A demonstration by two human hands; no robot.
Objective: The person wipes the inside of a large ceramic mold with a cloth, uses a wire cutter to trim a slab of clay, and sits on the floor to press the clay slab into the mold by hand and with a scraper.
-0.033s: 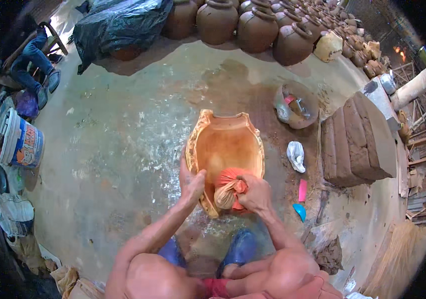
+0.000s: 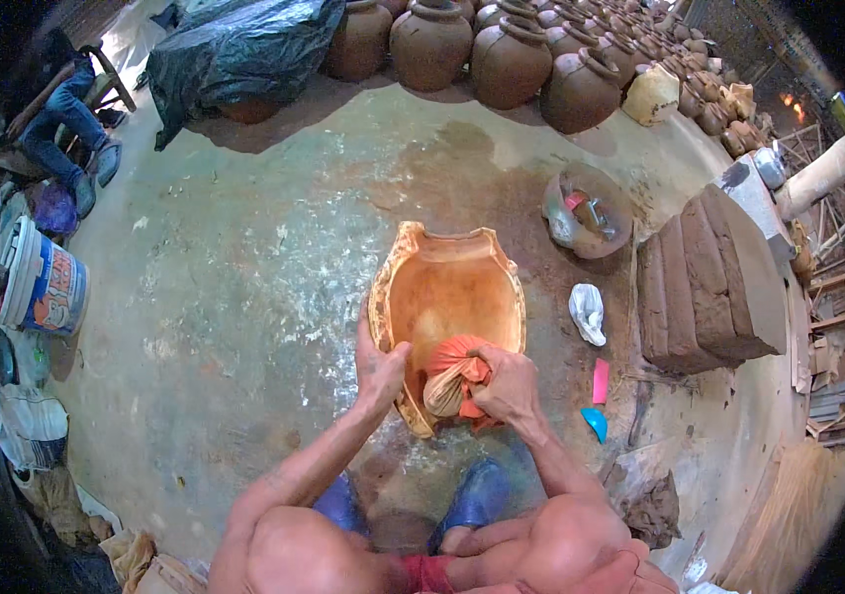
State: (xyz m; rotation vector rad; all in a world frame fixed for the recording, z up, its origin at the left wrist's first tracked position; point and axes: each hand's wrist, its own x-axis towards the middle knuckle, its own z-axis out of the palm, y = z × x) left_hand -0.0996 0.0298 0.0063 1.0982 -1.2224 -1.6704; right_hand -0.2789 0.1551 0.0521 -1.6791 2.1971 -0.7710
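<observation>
Before me a hollow, tan half-mould [image 2: 452,287] shaped like a jar lies with its open side up. My left hand [image 2: 381,371] grips its left rim, thumb over the edge and fingers partly hidden along the outer side. My right hand [image 2: 507,384] is closed round the gathered neck of an orange and beige cloth pouch [image 2: 450,381]. The pouch's rounded part rests against the inside of the mould at its near end. What fills the pouch is hidden by the cloth.
Right of the mould are a bowl [image 2: 589,211] with small tools, a white bag [image 2: 588,314], pink [image 2: 601,381] and blue [image 2: 595,424] pieces, and a stacked clay block [image 2: 709,277]. Clay jars [image 2: 432,45] line the back. A bucket [image 2: 51,287] and a seated person [image 2: 61,129] are at left.
</observation>
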